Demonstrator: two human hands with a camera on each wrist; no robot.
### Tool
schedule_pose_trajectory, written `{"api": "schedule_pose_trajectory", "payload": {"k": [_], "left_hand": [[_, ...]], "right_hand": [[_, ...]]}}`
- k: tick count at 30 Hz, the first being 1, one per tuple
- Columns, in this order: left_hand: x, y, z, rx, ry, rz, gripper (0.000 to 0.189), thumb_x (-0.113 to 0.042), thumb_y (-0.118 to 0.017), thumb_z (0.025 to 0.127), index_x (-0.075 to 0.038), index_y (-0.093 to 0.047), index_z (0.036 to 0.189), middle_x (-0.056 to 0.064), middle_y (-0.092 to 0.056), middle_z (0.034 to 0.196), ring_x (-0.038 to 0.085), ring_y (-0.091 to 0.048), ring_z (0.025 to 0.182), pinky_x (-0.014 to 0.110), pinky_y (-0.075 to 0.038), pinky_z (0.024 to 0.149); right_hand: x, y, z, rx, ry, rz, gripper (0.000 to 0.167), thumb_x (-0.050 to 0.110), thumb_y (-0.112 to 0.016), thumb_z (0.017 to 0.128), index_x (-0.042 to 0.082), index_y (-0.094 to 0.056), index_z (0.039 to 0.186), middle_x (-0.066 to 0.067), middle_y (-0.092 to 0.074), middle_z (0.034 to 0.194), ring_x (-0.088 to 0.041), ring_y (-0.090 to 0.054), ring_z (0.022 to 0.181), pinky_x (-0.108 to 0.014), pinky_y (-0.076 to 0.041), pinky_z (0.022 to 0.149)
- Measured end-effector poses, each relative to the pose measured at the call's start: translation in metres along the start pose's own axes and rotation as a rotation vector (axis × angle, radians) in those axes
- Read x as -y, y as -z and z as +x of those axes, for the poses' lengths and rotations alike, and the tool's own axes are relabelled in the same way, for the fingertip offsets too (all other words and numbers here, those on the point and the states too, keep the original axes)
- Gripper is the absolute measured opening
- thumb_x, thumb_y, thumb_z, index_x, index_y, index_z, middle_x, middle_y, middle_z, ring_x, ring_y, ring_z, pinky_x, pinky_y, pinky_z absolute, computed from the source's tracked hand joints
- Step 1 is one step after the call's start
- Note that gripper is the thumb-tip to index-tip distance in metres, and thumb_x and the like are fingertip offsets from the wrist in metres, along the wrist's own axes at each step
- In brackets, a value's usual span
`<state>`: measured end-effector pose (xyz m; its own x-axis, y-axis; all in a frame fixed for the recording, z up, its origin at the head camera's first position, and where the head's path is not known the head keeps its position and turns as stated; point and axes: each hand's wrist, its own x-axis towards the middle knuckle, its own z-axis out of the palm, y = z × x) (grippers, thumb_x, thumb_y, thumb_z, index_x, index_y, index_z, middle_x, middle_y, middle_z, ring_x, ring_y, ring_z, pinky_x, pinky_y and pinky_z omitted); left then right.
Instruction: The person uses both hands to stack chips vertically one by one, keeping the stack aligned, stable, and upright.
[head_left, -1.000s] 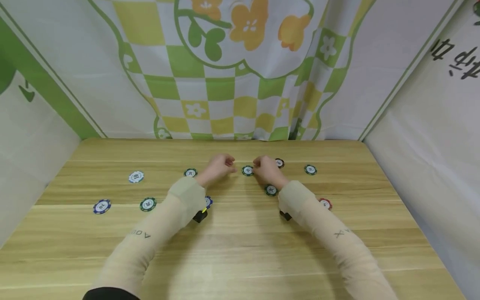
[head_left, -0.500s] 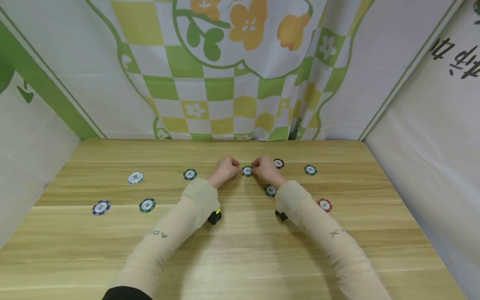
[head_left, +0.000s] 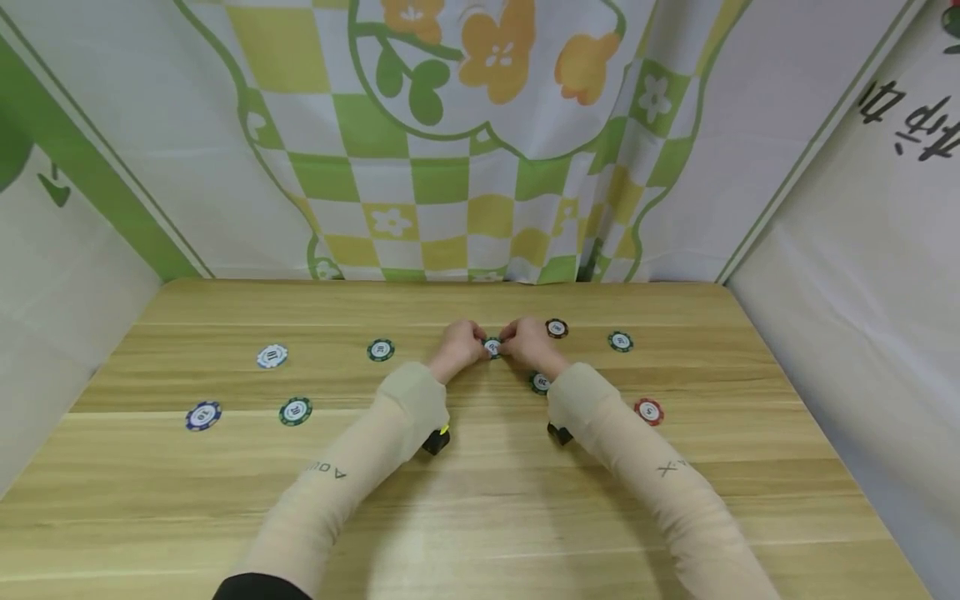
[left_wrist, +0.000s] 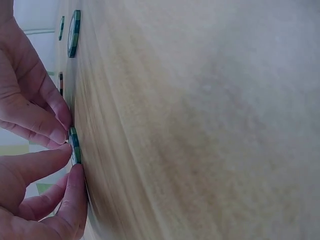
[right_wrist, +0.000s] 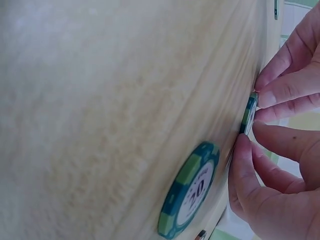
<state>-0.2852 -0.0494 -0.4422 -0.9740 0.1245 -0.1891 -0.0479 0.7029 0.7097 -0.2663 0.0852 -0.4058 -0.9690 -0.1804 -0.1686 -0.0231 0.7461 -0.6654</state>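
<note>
A green-edged poker chip (head_left: 492, 347) lies between my two hands near the back of the wooden table. My left hand (head_left: 460, 347) pinches its left edge between thumb and finger, as the left wrist view shows up close. From the opposite side, my right hand (head_left: 528, 343) pinches the right edge, thumb above and a fingertip at the rim (right_wrist: 248, 114). The chip looks almost flat against the tabletop. Just below my right hand lies a green 20 chip (head_left: 539, 382), partly covered by the sleeve in the head view. A dark-edged chip (head_left: 557, 328) sits behind that hand.
To the left lie a white chip (head_left: 272, 357), a blue 10 chip (head_left: 203, 416) and two green chips (head_left: 296, 410). A green chip (head_left: 620, 341) and a red 5 chip (head_left: 648, 412) lie right. A patterned curtain (head_left: 450, 192) borders the table's back edge.
My left hand has moved right to the green poker chip and now pinches it. My right hand stays at the chip. The left sleeve now hides a blue chip visible one second ago.
</note>
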Motion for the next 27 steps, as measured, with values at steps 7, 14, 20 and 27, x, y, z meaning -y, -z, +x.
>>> {"api": "schedule_pose_trajectory", "payload": {"k": [7, 14, 20, 27], "left_hand": [[-0.013, 0.009, -0.021, 0.013, 0.014, 0.031, 0.028, -0.006, -0.076, 0.069, 0.001, -0.064, 0.093, 0.012, -0.062, 0.094, 0.023, -0.056, 0.084, 0.027, -0.045, 0.069], [0.027, -0.010, 0.016, 0.013, -0.118, 0.081, 0.031, -0.011, -0.084, 0.054, -0.006, -0.064, 0.077, 0.005, -0.061, 0.075, 0.018, -0.054, 0.069, 0.027, -0.045, 0.061], [-0.016, 0.016, -0.042, 0.038, -0.068, 0.106, 0.027, -0.002, -0.079, 0.062, 0.001, -0.061, 0.081, 0.007, -0.058, 0.075, 0.018, -0.051, 0.069, 0.024, -0.043, 0.059], [-0.019, 0.020, -0.061, 0.057, -0.088, 0.139, 0.027, -0.005, -0.080, 0.064, 0.000, -0.062, 0.083, 0.006, -0.059, 0.078, 0.018, -0.052, 0.072, 0.023, -0.043, 0.061]], "right_hand": [[0.004, -0.001, -0.005, 0.044, -0.021, -0.026, 0.019, 0.005, -0.068, 0.078, -0.002, -0.067, 0.095, -0.013, -0.065, 0.093, -0.020, -0.056, 0.079, -0.026, -0.047, 0.067], [0.007, -0.002, -0.011, 0.081, -0.037, -0.094, 0.017, 0.008, -0.069, 0.077, 0.001, -0.068, 0.092, -0.010, -0.065, 0.091, -0.019, -0.056, 0.078, -0.025, -0.046, 0.064], [0.010, -0.003, -0.018, 0.103, -0.013, -0.098, 0.016, 0.004, -0.071, 0.074, -0.001, -0.068, 0.089, -0.012, -0.066, 0.090, -0.020, -0.057, 0.077, -0.024, -0.047, 0.064], [0.011, -0.005, -0.027, 0.126, -0.004, -0.069, 0.016, 0.002, -0.071, 0.072, -0.002, -0.067, 0.087, -0.011, -0.064, 0.086, -0.019, -0.055, 0.074, -0.024, -0.046, 0.061]]}}
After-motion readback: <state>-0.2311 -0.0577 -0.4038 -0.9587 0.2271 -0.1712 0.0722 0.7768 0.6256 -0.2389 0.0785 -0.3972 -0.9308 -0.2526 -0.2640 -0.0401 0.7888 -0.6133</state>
